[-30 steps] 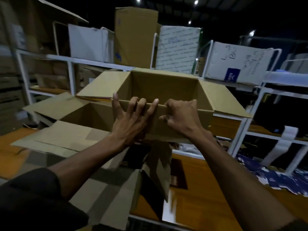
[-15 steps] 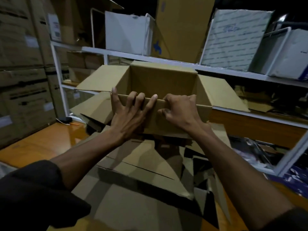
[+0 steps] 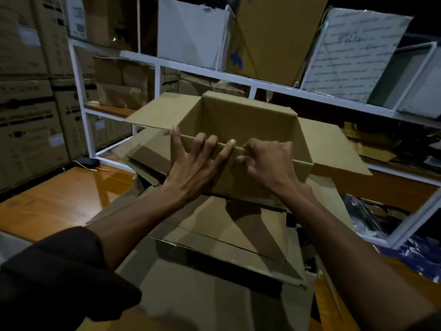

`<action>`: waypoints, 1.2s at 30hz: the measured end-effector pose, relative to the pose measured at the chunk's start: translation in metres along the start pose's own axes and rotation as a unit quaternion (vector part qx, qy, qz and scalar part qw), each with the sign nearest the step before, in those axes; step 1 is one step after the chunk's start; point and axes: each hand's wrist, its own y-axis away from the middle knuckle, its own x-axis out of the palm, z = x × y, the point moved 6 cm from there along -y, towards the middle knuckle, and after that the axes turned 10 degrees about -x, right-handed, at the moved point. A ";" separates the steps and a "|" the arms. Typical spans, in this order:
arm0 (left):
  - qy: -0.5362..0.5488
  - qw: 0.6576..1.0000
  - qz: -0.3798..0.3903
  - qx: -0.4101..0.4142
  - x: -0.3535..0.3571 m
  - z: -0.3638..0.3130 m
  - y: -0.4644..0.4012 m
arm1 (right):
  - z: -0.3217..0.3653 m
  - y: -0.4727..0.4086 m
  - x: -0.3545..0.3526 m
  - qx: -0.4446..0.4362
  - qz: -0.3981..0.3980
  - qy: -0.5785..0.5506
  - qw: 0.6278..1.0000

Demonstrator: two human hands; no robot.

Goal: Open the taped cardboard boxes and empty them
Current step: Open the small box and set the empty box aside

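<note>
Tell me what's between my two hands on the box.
Only bare cardboard: the box's near wall and rim separate the left hand and right hand, per the head view.

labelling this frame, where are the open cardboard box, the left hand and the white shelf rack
open cardboard box (image 3: 245, 120): head view, inner face of the far wall
left hand (image 3: 191, 170): head view, back of the hand
white shelf rack (image 3: 158, 82): head view, upright post under the top rail
</note>
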 end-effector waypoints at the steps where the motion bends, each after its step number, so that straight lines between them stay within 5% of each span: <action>1: 0.001 1.000 0.000 -0.001 0.001 -0.001 -0.001 | 0.001 0.000 0.000 -0.002 -0.004 0.005 1.000; 16: 0.006 0.999 -0.005 -0.044 -0.001 -0.002 -0.007 | 0.002 -0.003 0.006 -0.011 -0.037 0.006 0.999; 36: -0.009 0.948 0.318 0.004 0.014 -0.007 0.045 | 0.010 0.028 0.076 0.010 0.178 -0.133 0.975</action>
